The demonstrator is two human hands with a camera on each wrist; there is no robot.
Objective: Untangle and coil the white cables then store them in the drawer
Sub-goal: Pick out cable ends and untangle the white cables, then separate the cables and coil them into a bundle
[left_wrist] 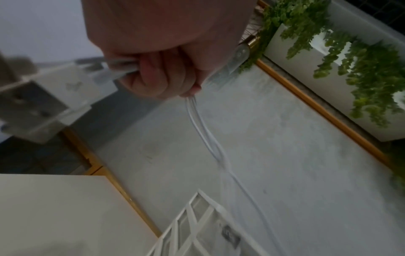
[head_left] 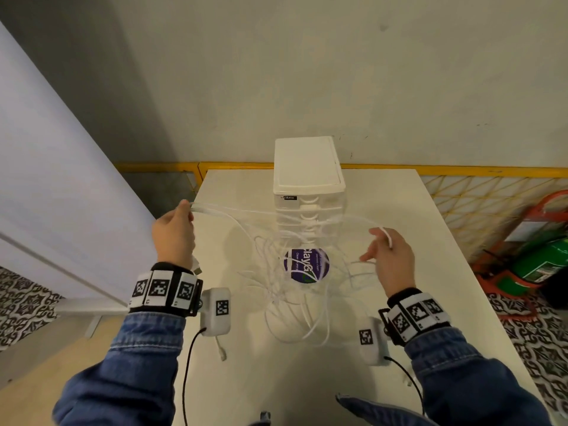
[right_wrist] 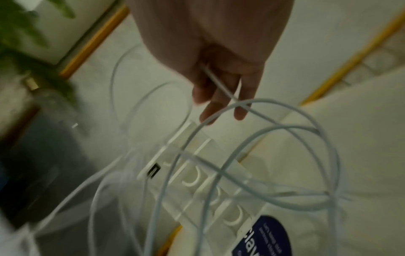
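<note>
A tangle of white cables (head_left: 292,290) lies on the white table (head_left: 415,241) in front of a small white drawer unit (head_left: 307,179), whose drawers look closed. My left hand (head_left: 184,210) is raised at the left and grips a bundle of cable strands in a fist (left_wrist: 166,78); the cables (left_wrist: 210,143) trail from it toward the drawer unit (left_wrist: 197,225). My right hand (head_left: 373,244) is raised at the right with one cable strand (right_wrist: 219,84) pinched between its fingers (right_wrist: 203,97). Loops of cable (right_wrist: 252,155) hang between both hands over the tangle.
A purple round sticker (head_left: 305,265) sits on the table under the cables. A loose plug end (head_left: 222,353) lies near the front left. A yellow railing (head_left: 461,170) runs behind the table, with a green extinguisher (head_left: 541,262) at right and a white panel (head_left: 46,179) at left.
</note>
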